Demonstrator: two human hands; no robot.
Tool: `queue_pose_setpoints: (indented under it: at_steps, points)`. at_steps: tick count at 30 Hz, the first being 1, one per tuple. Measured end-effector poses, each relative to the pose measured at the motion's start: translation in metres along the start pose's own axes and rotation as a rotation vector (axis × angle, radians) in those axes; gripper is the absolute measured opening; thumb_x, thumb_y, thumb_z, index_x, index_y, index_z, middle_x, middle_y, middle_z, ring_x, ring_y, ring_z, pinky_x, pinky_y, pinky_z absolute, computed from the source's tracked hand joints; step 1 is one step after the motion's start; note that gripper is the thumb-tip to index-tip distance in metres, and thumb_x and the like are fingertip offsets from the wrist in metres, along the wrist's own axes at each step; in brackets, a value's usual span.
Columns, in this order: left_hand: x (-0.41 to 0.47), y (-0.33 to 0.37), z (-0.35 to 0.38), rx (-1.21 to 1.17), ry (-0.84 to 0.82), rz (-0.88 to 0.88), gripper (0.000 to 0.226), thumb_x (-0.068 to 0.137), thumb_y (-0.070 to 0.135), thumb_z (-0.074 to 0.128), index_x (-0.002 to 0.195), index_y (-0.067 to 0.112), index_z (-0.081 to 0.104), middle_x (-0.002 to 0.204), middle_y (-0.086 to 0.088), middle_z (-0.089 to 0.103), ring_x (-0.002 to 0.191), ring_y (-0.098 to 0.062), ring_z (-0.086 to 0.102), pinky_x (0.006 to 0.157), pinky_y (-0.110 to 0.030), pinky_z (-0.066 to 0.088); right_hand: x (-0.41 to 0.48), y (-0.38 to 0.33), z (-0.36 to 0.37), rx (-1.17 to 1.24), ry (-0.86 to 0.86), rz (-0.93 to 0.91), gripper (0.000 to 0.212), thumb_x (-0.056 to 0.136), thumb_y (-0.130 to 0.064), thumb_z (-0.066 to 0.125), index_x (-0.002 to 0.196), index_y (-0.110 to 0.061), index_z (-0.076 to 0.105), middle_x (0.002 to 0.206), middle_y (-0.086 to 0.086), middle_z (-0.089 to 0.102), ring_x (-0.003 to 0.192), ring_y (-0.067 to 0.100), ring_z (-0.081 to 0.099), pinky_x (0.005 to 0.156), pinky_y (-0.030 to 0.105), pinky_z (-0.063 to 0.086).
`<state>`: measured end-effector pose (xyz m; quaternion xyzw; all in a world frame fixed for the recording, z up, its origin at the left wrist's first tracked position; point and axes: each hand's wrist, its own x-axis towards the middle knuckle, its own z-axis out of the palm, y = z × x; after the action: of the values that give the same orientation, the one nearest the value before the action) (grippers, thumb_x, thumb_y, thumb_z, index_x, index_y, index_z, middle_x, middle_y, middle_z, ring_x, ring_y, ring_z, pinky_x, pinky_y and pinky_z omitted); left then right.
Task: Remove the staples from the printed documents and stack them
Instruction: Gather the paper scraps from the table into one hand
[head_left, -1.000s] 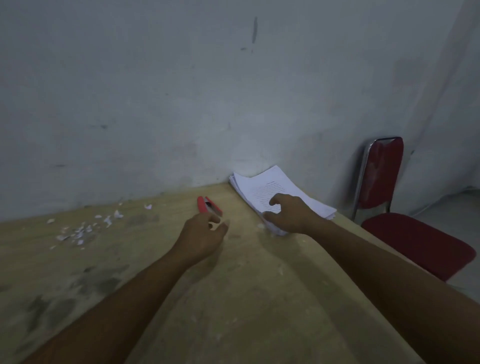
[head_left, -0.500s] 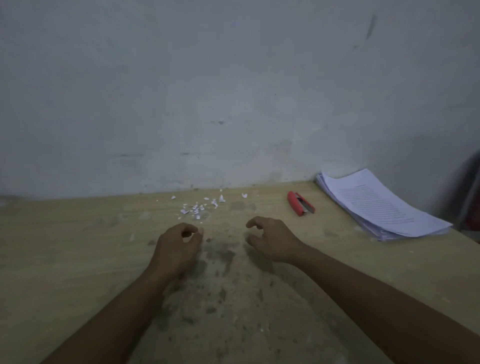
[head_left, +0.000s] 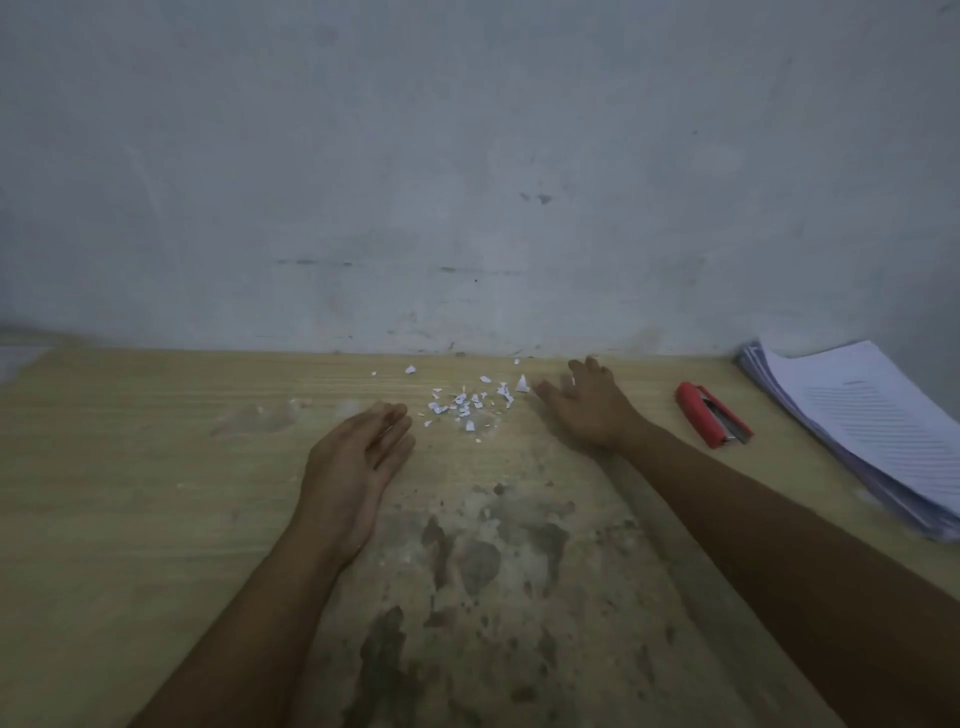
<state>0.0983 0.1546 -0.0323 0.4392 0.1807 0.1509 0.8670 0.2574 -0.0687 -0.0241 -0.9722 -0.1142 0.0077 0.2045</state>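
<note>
Two hands are lying flat beside little paper bits (head_left: 470, 401).
The left hand (head_left: 353, 462) and right hand (head_left: 587, 405) are staying apart, fingers straight, holding nothing on the counter (head_left: 130, 467).

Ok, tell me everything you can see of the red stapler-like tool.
The red tool is small and oblong, with a red, plastic-looking body and a grey metal strip along its right side. It lies flat on the wooden table, angled, between the right hand and the paper stack. Neither touches it.

Both hands have uncurled and reached forward, the left hand (head_left: 358, 457) and right hand (head_left: 587, 408) now flanking the paper scraps (head_left: 470, 402), fingers apparently straightened.
</note>
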Motion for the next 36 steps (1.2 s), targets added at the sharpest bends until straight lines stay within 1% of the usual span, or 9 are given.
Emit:
queue_pose_setpoints:
  at_steps: [4, 10, 13, 15, 18, 23, 28, 32, 36]
  points:
    - [0.005, 0.005, -0.006, -0.165, -0.034, -0.109, 0.024, 0.100, 0.020, 0.050, 0.107, 0.001, 0.062, 0.122, -0.016, 0.066, 0.117, -0.023, 0.061, 0.098, -0.036, 0.048, 0.016, -0.020, 0.013, 0.065, 0.013, -0.071, 0.085, 0.089, -0.074, 0.033, 0.130, 0.000, 0.046, 0.138, 0.019, 0.046, 0.129, 0.035, 0.043, 0.106, 0.044, 0.036]
    - [0.005, 0.011, -0.006, -0.255, -0.042, -0.170, 0.027, 0.100, 0.023, 0.049, 0.110, 0.002, 0.061, 0.124, -0.015, 0.066, 0.120, -0.023, 0.060, 0.105, -0.037, 0.044, 0.030, -0.046, 0.039, -0.030, -0.033, -0.131, 0.091, 0.079, -0.084, 0.019, 0.112, -0.006, 0.051, 0.120, 0.014, 0.051, 0.130, 0.036, 0.041, 0.109, 0.048, 0.035]
    - [0.006, 0.012, -0.008, -0.286, -0.039, -0.189, 0.029, 0.099, 0.025, 0.050, 0.114, 0.001, 0.060, 0.124, -0.014, 0.066, 0.120, -0.023, 0.060, 0.103, -0.037, 0.045, 0.028, -0.048, 0.047, -0.049, -0.109, -0.260, 0.104, 0.078, -0.086, 0.014, 0.129, -0.001, 0.046, 0.148, 0.017, 0.038, 0.142, 0.030, 0.029, 0.115, 0.045, 0.028]
    - [0.006, 0.013, -0.009, -0.316, -0.034, -0.203, 0.030, 0.099, 0.026, 0.050, 0.113, 0.002, 0.060, 0.123, -0.014, 0.067, 0.119, -0.023, 0.061, 0.102, -0.037, 0.046, 0.021, -0.052, 0.052, -0.053, -0.126, -0.343, 0.107, 0.078, -0.089, 0.009, 0.128, -0.002, 0.046, 0.145, 0.018, 0.040, 0.138, 0.030, 0.033, 0.113, 0.045, 0.031]
    - [0.005, 0.014, -0.010, -0.347, -0.037, -0.212, 0.029, 0.099, 0.026, 0.049, 0.112, 0.002, 0.061, 0.123, -0.014, 0.067, 0.119, -0.023, 0.061, 0.101, -0.037, 0.046, 0.007, -0.062, 0.058, -0.043, -0.146, -0.441, 0.086, 0.087, -0.081, 0.015, 0.121, -0.008, 0.047, 0.130, 0.015, 0.047, 0.125, 0.028, 0.042, 0.106, 0.042, 0.037]
    - [0.003, 0.015, -0.009, -0.346, -0.028, -0.217, 0.029, 0.099, 0.027, 0.050, 0.111, 0.003, 0.062, 0.121, -0.012, 0.068, 0.118, -0.022, 0.061, 0.100, -0.037, 0.047, -0.012, -0.074, 0.052, 0.253, -0.232, -0.568, 0.062, 0.101, -0.049, 0.041, 0.151, -0.013, 0.033, 0.156, 0.005, 0.037, 0.141, 0.014, 0.037, 0.115, 0.035, 0.032]
    - [0.002, 0.016, -0.009, -0.352, -0.013, -0.230, 0.032, 0.099, 0.028, 0.050, 0.114, 0.003, 0.062, 0.116, -0.011, 0.070, 0.116, -0.022, 0.062, 0.098, -0.037, 0.047, 0.023, -0.099, 0.047, 0.200, -0.004, -0.628, 0.027, 0.096, -0.024, 0.052, 0.114, -0.008, 0.065, 0.113, 0.009, 0.067, 0.103, 0.024, 0.063, 0.092, 0.043, 0.050]
    - [0.003, 0.018, -0.010, -0.377, 0.004, -0.246, 0.036, 0.099, 0.030, 0.049, 0.117, 0.002, 0.062, 0.118, -0.012, 0.070, 0.116, -0.023, 0.062, 0.102, -0.039, 0.046, 0.047, -0.136, 0.057, -0.022, -0.179, -0.773, 0.034, 0.102, -0.027, 0.047, 0.125, -0.007, 0.062, 0.133, 0.012, 0.058, 0.121, 0.026, 0.053, 0.104, 0.045, 0.041]
    - [0.004, 0.019, -0.010, -0.392, 0.000, -0.257, 0.038, 0.099, 0.031, 0.049, 0.120, 0.002, 0.061, 0.118, -0.012, 0.070, 0.115, -0.023, 0.062, 0.100, -0.038, 0.046, 0.064, -0.152, 0.064, -0.096, -0.419, -0.692, 0.049, 0.106, -0.038, 0.035, 0.151, -0.018, 0.036, 0.161, -0.001, 0.026, 0.150, 0.017, 0.018, 0.118, 0.031, 0.013]
